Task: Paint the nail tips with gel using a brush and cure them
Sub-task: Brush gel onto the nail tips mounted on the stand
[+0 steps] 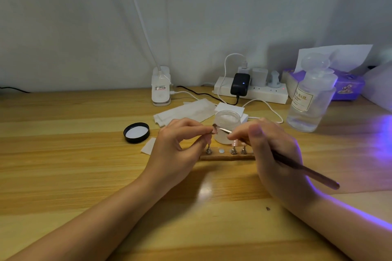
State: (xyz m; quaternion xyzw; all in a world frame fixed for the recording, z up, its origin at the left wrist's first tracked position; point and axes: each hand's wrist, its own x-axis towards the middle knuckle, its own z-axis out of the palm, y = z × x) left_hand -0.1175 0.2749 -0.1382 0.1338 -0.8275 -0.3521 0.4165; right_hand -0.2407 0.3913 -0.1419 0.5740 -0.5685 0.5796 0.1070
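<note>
We've got our left hand (180,144) pinching a small pink nail tip (214,130) between thumb and fingertips, lifted up just above the wooden holder strip (227,157). Our right hand (275,150) is curled round a long dark brush (305,170), held like a pen, and the bristle end sits right on the nail tip we're holding. The handle sticks out past the wrist towards the lower right.

On the holder strip we can see three little metal stands (233,151), with pink tips on at least the two to the right, partly hidden by our fingers. There's one bare round spot in the row between the left stand and the other two.

Right behind our hands is an open clear jar (228,125) with something whitish in it, and its black lid (136,132) lies upside down off to the left on the wooden table (74,154). Some white wipes (186,110) are spread out behind the jar.

Further back there's a white power strip (254,93) with a black adapter plugged in, a white clip lamp base (161,87), and a clear bottle (311,99) labelled NAIL on the right, next to a purple tissue box (350,85). Purple light spills across the table from the right edge; can't see its source.
</note>
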